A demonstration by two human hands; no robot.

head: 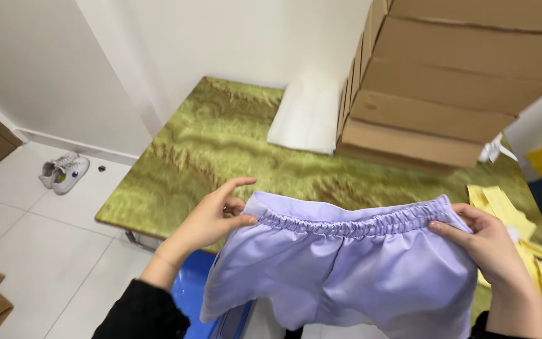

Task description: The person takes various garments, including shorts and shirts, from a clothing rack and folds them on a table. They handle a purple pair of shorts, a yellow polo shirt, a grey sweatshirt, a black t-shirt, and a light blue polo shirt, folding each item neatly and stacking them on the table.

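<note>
Two hands hold lilac shorts by the gathered elastic waistband, one at each end, so the band is stretched flat and the smooth, thin cloth hangs free above the surface. The left hand pinches with thumb and bent fingers; the right hand closes around its corner. Flat cardboard boxes are stacked behind, on a shiny green cover.

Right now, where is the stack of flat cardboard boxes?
In the head view, the stack of flat cardboard boxes sits upper right on the green-gold table, beside a white folded bundle.
</note>
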